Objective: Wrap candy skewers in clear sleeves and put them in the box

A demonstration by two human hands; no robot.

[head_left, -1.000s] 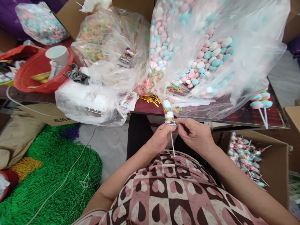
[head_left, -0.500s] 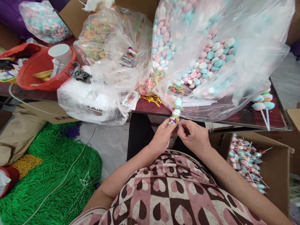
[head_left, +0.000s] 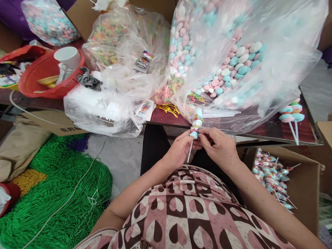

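A candy skewer (head_left: pixel 197 123) in a clear wrapper, with pastel pieces stacked on a white stick, points away from me at the table's front edge. My left hand (head_left: pixel 179 150) is closed round its lower part, and the stick shows below the fingers. On the right side of the candy, my right hand (head_left: pixel 220 147) pinches at the wrapper's lower edge with thumb and forefinger. Two unwrapped candy skewers (head_left: pixel 292 116) rest at the table's right end. Large clear bags of pink, white and blue candies (head_left: pixel 241 62) lie beyond my hands.
On the dark red table (head_left: pixel 307 128) are a red basket (head_left: pixel 33 83) with a white cup, a bag of ring candies (head_left: pixel 111 38) and gold ties (head_left: pixel 168 110). Below right, a cardboard box (head_left: pixel 303 186) holds wrapped skewers. Green bead strings (head_left: pixel 64 190) cover the lower left.
The candy skewer has shifted slightly, showing more of its lower candies and stick. My right hand has moved a little right, its fingers now at the candy's side.
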